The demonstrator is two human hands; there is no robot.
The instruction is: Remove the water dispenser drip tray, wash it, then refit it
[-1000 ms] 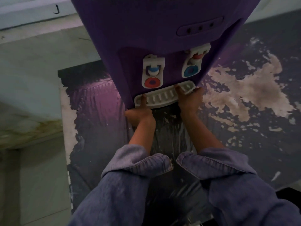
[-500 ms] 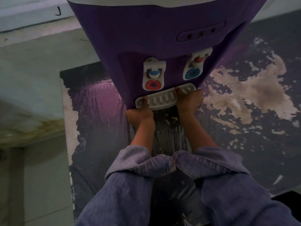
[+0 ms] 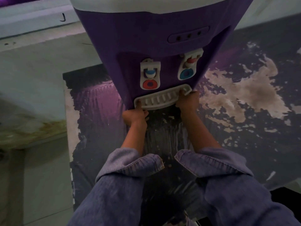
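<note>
Gripping the tray (image 3: 160,99) at both ends, my hands sit in the centre of the frame under the dispenser (image 3: 156,46). My left hand (image 3: 134,115) is curled closed on the tray's left end, thumb on top of the rim and the other fingers tucked beneath, out of sight. My right hand (image 3: 187,101) is wrapped shut around the right end, thumb over the slotted grille, knuckles just below the rim. Neither hand is spread; both pinch the tray between thumb and fingers.

The tray itself is the pale, curved, slotted piece at the foot of the purple dispenser body. It looks seated in its recess, or very nearly so; I cannot tell from here whether it is coming out or going back in.

Risks, as I judge them: the two ends may not travel evenly, so the tray could cock in its slot and jam. If any water is left inside, a tilt would spill it onto the dark, patchy counter (image 3: 244,111) below. A hard pull could also drag the dispenser toward the front edge.

Just above the tray are the two taps, red (image 3: 150,75) on the left and blue (image 3: 188,66) on the right. My rolled denim sleeves (image 3: 130,162) fill the lower frame.
</note>
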